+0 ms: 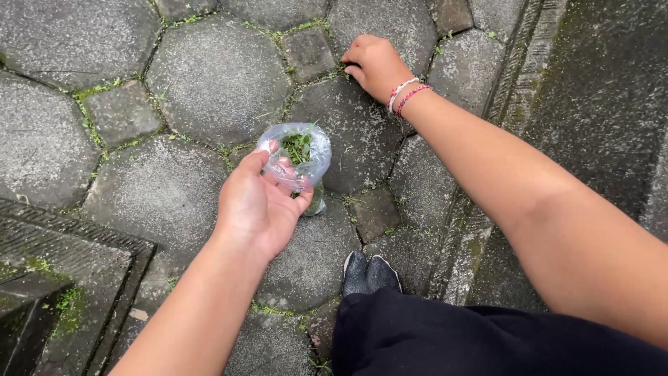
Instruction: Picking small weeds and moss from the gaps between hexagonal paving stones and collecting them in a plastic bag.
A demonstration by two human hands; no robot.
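The thin, clear plastic bag (298,159) of green weeds (light, floppy, I think) is held at its rim by the left hand (259,207); the right hand (376,64) is curled tight at a mossy crack (332,71).

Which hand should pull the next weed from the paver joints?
Probably the right hand: its fingers are already down at a weedy joint between the pavers. The left hand is occupied holding the bag of greens.

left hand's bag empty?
No, the clear plastic bag held open by the left hand has green plant bits inside.
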